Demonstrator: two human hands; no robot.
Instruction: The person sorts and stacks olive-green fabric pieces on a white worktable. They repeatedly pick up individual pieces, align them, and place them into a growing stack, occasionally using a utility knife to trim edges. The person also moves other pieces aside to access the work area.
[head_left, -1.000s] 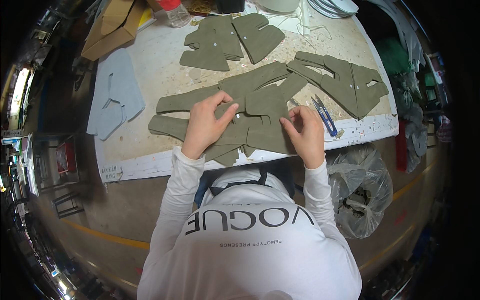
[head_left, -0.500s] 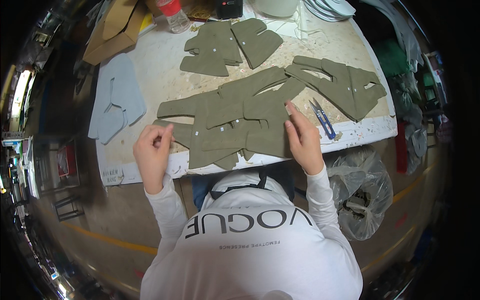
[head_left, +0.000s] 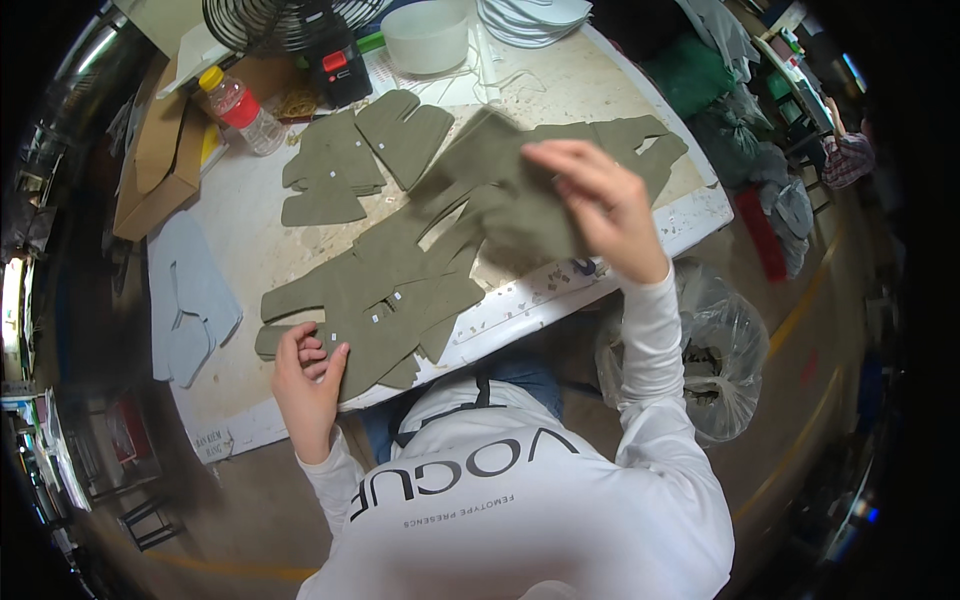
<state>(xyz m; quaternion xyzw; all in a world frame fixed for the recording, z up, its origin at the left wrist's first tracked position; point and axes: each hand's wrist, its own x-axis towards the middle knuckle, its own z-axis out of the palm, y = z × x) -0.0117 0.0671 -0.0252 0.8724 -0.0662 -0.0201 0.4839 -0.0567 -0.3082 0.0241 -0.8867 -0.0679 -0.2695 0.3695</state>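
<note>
My right hand point(head_left: 610, 205) is raised over the table with an olive fabric piece point(head_left: 530, 225) in its grip. That piece is smeared by motion, so its outline is unclear. Several flat olive cut pieces point(head_left: 365, 290) with small white stickers overlap near the front edge. At their left end rests my left hand point(head_left: 308, 385), thumb and curled fingers apart, holding nothing. Blue thread snips point(head_left: 583, 267) lie mostly hidden below the right hand. More olive pieces point(head_left: 330, 165) are at the back left, and another point(head_left: 655, 145) lies at the right.
Light grey cut pieces point(head_left: 190, 300) lie at the table's left. Along the back stand a cardboard box point(head_left: 160, 165), a bottle point(head_left: 240, 110), a fan point(head_left: 290, 20), a white bowl point(head_left: 425, 40) and stacked pale pieces point(head_left: 535, 15). A clear plastic bag point(head_left: 725, 350) sits below the right edge.
My right hand has moved up and lifted an olive piece off the front pile. My left hand has come down onto the pile's left end. The view has turned.
</note>
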